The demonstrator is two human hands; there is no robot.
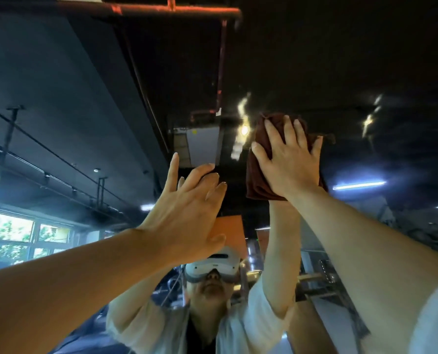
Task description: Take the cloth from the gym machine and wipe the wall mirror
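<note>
The wall mirror (353,72) fills the view ahead and reflects the dark ceiling and my own raised arms. A dark brown cloth (257,175) lies flat against the glass, high up and right of centre. My right hand (290,159) presses it to the mirror with straight, spread fingers. Left of it, my left hand (187,205) rests flat on the bare glass with its fingers spread and holds nothing. The lower part of the cloth hangs folded below my right palm.
The mirror's left edge meets a dark wall (59,98) with ceiling rails. Windows (21,236) show at lower left. Gym machines (325,279) appear in the reflection behind my mirrored figure. A red pipe (161,8) runs across the top.
</note>
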